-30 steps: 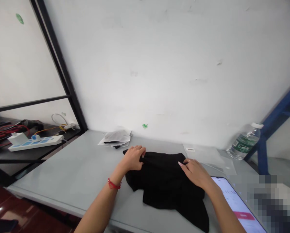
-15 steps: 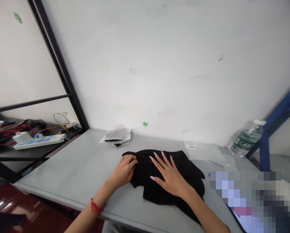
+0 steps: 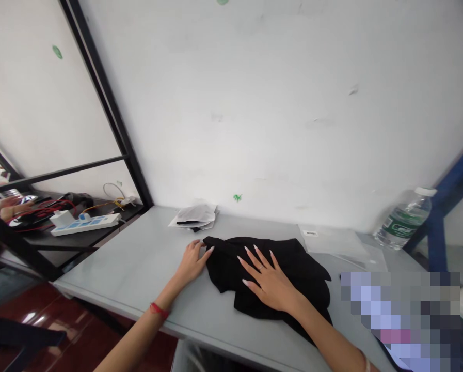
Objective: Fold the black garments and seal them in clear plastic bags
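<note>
A folded black cloth garment [image 3: 223, 263] lies on the grey table; its exact kind cannot be made out. My right hand [image 3: 270, 281] rests flat on the middle of it, with fingers spread and a ring on one finger. At the garment's left edge is my left hand [image 3: 194, 262], its thumb tip touching the black cloth and its other fingers beside the upper left corner. A gap shows between that thumb and the fingers. A red bracelet [image 3: 159, 310] circles the left wrist.
White plastic packaging [image 3: 198, 214] lies at the back left, a clear labelled bag [image 3: 332, 240] at the back right. A water bottle [image 3: 405, 219] stands by the wall. A pixelated area covers the front right. On the left shelf sits a power strip [image 3: 86, 225]; another person's hands show beyond.
My left hand has gone from lying over the garment's left edge to just beside it, its thumb now stretched out. My right hand stays flat on the cloth. The view has shifted slightly left.
</note>
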Available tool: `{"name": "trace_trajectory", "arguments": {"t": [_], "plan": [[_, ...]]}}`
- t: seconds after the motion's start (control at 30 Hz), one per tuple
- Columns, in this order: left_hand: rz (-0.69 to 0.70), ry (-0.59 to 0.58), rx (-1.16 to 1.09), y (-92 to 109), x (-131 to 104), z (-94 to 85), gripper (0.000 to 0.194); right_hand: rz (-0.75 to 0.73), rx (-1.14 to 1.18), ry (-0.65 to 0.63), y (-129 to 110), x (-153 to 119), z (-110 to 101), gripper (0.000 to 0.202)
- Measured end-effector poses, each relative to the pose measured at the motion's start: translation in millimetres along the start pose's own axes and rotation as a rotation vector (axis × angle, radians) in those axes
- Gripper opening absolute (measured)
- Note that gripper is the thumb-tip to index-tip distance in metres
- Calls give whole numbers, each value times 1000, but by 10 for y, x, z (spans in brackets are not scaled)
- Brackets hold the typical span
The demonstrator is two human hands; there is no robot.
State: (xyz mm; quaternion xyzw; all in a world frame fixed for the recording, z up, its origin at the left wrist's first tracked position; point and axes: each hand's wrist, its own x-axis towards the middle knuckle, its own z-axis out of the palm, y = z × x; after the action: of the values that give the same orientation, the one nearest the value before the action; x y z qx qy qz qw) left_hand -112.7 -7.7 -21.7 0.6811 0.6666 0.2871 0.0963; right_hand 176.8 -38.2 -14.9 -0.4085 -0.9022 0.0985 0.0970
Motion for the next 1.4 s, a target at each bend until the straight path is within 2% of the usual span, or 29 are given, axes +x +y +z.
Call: {"name": "trace_trajectory", "arguments": {"t": [0.13, 0.23, 0.3, 0.47, 0.63, 0.77, 0.83, 0.97, 1.13, 1.27, 1.4], "plan": [[20, 97, -167, 330, -43, 54, 45, -4, -18, -1, -2, 8, 4, 59], [35, 116, -268, 543, -71, 65, 56, -2, -34, -4, 1, 10, 9, 60], [56, 143, -261, 627, -79, 80, 58, -4, -41, -1, 3, 8, 15, 60], [205, 301, -143, 724, -124, 185, 39, -11, -37, 7, 6, 1, 16, 61], [339, 222, -131, 850, -290, 399, 43, 3, -1, -24, 4, 3, -22, 64], [452, 106, -126, 977, -389, 517, 68, 15, 15, -58, -14, -2, -62, 66], [451, 114, -141, 1026, -390, 531, 72, 23, 21, -67, -27, -8, -78, 66], [364, 200, -163, 1017, -331, 530, 68, 28, 34, -59, -40, -19, -86, 67], [192, 236, -60, 833, -248, 601, 61, 11, 52, -50, -23, -21, -66, 65], [110, 178, -39, 745, -201, 664, 52, 13, 58, -52, -16, -17, -58, 66], [126, 138, -65, 728, -172, 665, 62, 19, 62, -66, -21, -22, -73, 67]]}}
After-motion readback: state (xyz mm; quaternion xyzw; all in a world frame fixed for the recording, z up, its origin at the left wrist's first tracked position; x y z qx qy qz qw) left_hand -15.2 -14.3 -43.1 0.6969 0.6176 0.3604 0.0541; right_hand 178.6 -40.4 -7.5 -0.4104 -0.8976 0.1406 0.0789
